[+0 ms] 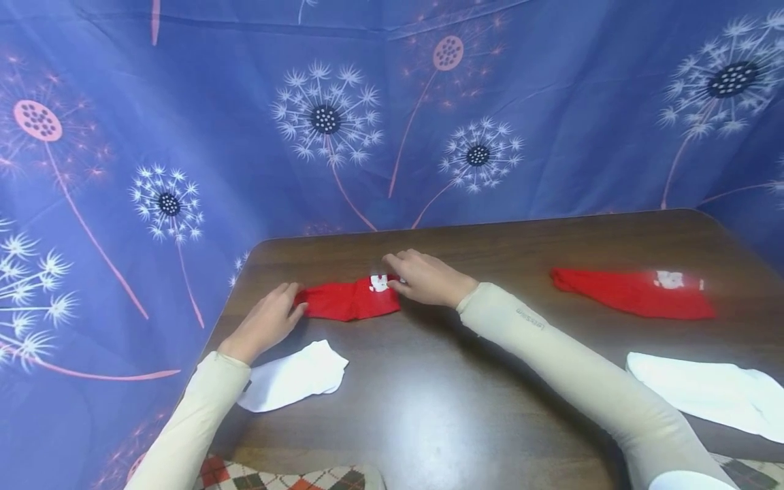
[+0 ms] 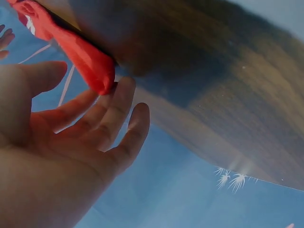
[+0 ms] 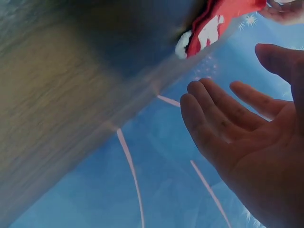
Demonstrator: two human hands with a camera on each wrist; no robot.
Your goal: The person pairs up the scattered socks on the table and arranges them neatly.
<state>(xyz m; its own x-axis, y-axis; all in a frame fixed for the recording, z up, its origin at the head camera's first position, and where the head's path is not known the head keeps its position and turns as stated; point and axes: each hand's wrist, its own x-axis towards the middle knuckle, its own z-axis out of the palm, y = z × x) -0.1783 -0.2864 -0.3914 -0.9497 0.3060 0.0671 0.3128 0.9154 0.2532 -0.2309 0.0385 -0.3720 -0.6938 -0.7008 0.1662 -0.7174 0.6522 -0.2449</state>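
Note:
A red cloth piece with a white figure [image 1: 333,301] lies on the table between the two hands. The left hand [image 1: 265,323] is at its left end; in the left wrist view the fingertips of this hand [image 2: 80,128] meet the end of the red cloth [image 2: 88,59], fingers relaxed. At the other end, beside the white figure, is the right hand [image 1: 429,279]. The right wrist view shows this hand [image 3: 242,128] with fingers lightly bent and nothing between them, near the red cloth [image 3: 232,12]; whether it touches the cloth cannot be told.
A white cloth piece [image 1: 297,378] lies below the left hand. On the right side of the brown table [image 1: 441,381] are another red piece [image 1: 637,296] and another white piece [image 1: 704,388]. A blue patterned curtain [image 1: 392,136] hangs behind the table.

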